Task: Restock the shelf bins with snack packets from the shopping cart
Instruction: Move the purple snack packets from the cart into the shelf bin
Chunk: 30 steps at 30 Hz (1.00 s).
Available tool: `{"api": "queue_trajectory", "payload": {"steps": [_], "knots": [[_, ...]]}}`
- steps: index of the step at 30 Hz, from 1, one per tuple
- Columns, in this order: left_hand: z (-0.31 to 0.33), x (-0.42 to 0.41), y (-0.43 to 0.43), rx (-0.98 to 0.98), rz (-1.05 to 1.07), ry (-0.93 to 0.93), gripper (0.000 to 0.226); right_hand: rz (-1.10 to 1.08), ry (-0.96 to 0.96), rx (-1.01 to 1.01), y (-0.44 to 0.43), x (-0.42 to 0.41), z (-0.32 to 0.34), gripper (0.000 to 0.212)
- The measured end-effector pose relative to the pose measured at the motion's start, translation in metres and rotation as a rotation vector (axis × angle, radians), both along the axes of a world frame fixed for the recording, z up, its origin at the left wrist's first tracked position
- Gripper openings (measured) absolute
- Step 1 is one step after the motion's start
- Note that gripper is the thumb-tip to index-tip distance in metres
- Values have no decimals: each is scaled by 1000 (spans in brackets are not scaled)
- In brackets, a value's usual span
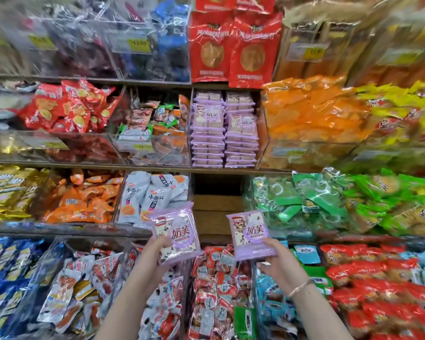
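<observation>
My left hand (155, 253) grips a purple snack packet (179, 229) from below, tilted a little to the left. My right hand (280, 263) grips a second purple packet (249, 235) of the same kind, held upright. Both packets hover in front of an empty wooden shelf slot (216, 202). One shelf higher, two neat stacks of the same purple packets (225, 133) fill a bin. The shopping cart is out of sight.
Clear bins crowd the shelves: white packets (155, 192) left of the empty slot, green packets (302, 200) right of it, orange ones (309, 114) above right, red bags (233, 45) on top. Mixed red and white packets (214, 278) lie in bins under my hands.
</observation>
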<state>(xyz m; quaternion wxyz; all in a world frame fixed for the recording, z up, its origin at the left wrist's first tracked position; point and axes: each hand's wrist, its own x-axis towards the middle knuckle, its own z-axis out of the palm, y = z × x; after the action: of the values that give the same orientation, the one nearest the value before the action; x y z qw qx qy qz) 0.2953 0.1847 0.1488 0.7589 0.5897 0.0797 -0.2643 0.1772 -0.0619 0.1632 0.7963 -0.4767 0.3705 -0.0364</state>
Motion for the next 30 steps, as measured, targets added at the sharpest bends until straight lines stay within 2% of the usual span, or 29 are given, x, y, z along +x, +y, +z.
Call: {"api": "queue_trajectory", "payload": {"steps": [2,4,5,12,14,20,26,30], "knots": [[9,21,-14,-44,-17,-13,19,29,-39,-43,-12,24,19,14],[17,41,-24,-110,-45,-6,53,23,-99,-56,-23,50,39,17],[23,48,-29,-127,-55,-1,62,2,-127,-50,-27,64,49,19],[60,90,-51,-124,-84,-36,23,-120,-265,-49,-54,167,122,9],[72,100,-56,-122,-101,-45,23,-163,-252,-83,-61,195,137,6],[97,126,-68,-158,-189,-50,27,-274,-188,-80,-68,240,141,22],[91,133,-66,-157,-244,-41,26,-525,-275,-166,-58,237,112,36],[87,137,-61,-165,-279,-12,24,-736,-283,-124,-46,250,107,36]]}}
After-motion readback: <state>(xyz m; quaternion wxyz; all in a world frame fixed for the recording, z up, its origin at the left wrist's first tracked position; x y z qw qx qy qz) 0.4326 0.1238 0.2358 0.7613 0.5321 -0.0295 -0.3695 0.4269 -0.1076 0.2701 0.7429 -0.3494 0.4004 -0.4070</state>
